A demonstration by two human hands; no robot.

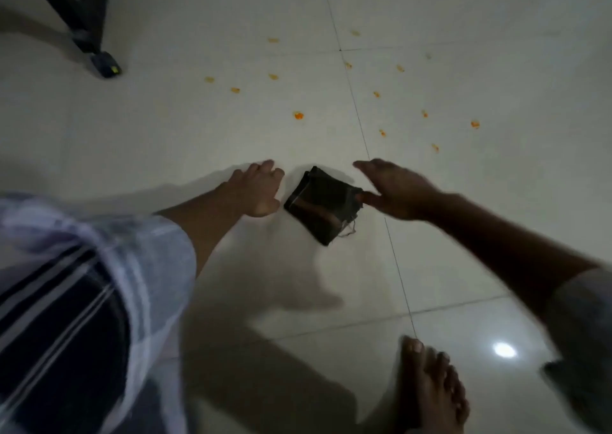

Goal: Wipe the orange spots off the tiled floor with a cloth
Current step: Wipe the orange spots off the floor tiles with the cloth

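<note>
Your right hand point(395, 190) hangs spread beside the folded cloth point(323, 203); left hand point(256, 190), fingers loose, flanks it. Spots point(298, 115) lie beyond.

text: none legible | labels: none | numbers: none

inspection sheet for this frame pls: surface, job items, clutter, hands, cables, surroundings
Surface: pale glossy tiled floor, dark grout lines, lamp glare lower right.
Job's things: dark folded cloth flat on floor; orange spots scattered beyond it, unwiped.
Clutter: nothing seen.
Hands: left hand resting on floor left of cloth; right hand open, thumb at cloth's right edge.
Cables: nothing seen.
Surroundings: black furniture leg upper left; bare foot bottom.
</note>
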